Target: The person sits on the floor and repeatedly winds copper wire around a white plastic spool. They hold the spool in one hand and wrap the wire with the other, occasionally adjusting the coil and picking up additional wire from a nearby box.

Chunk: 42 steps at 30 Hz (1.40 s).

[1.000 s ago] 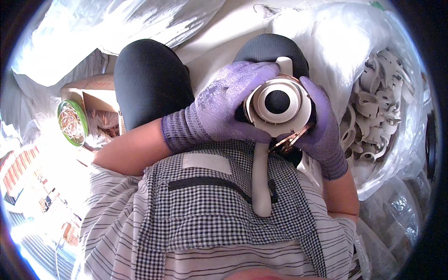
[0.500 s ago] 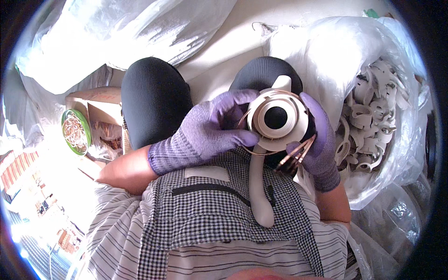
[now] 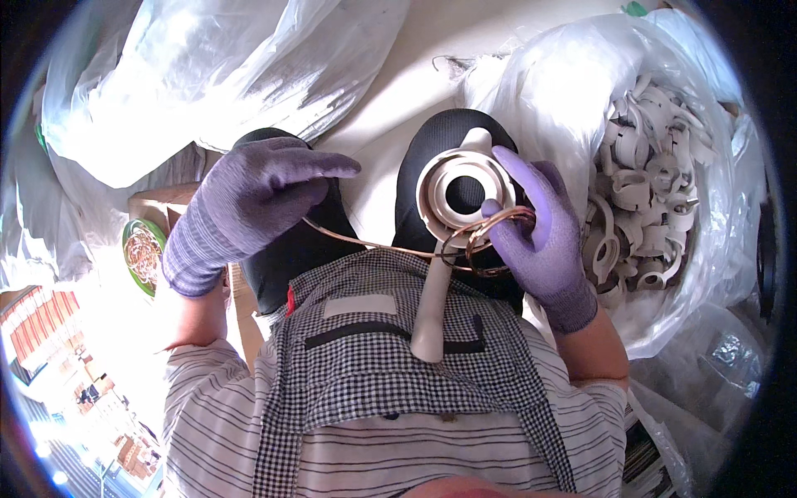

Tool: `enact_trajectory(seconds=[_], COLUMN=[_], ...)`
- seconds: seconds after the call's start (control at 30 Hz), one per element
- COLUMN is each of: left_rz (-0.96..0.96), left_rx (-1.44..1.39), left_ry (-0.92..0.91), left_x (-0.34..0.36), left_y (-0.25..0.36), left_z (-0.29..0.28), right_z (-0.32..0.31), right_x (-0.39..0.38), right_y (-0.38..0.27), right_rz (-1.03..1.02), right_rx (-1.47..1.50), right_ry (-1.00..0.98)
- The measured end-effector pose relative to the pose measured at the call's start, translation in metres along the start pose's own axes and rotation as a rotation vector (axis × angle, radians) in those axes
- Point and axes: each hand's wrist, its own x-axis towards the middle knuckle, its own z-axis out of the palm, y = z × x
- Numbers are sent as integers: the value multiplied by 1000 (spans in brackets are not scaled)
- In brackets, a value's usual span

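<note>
In my right hand (image 3: 544,236) is an off-white plastic ring-shaped part (image 3: 432,189), with a short stub at its far side and a long handle (image 3: 430,315) pointing toward my apron. The thumb and fingers of that gloved hand grip the ring's right edge. Loops of copper-coloured wire (image 3: 477,264) hang around the same fingers, over the handle's base. My left hand (image 3: 266,195), also in a purple-grey glove, is closed above my left knee. From its fingers a strand of that wire stretches across to the ring; the pinch itself is partly hidden.
On the right, a clear plastic bag (image 3: 614,58) holds many similar off-white parts (image 3: 656,183). To the left, a green-rimmed round container (image 3: 143,257) of wire scraps stands beside a cardboard box (image 3: 162,199). Another large plastic bag (image 3: 241,66) lies at the far left.
My left hand has left the ring and swung out to the left, drawing a wire strand with it. The ring has shifted slightly left in my right hand, and wire loops now circle those fingers.
</note>
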Motion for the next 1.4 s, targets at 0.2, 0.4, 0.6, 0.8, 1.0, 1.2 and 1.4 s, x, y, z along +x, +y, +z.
enact_trajectory(seconds=[0.2, 0.4, 0.6, 0.8, 1.0, 1.2, 1.4], left_rz=[162, -47, 148, 183, -630, -1124, -1198], left_rx=[347, 169, 279, 470, -341, -611, -47], left_ry=[-111, -207, -43, -300, 89, 847, 1640], left_x=[7, -2, -16, -43, -150, -371, -616], left_y=[57, 51, 43, 45, 5, -54, -99], left_z=[3, -32, 3, 13, -28, -47, -36], right_z=[-6, -13, -13, -12, -7, -24, -6], right_x=[3, 10, 25, 33, 27, 26, 26], right_y=[5, -1, -4, 2, 28, 27, 25], right_rz=[63, 64, 142, 177, 60, 69, 81], right_rx=[86, -1, 58, 86, -4, -18, 41], right_ry=[-13, -49, -104, -213, -188, -182, -224])
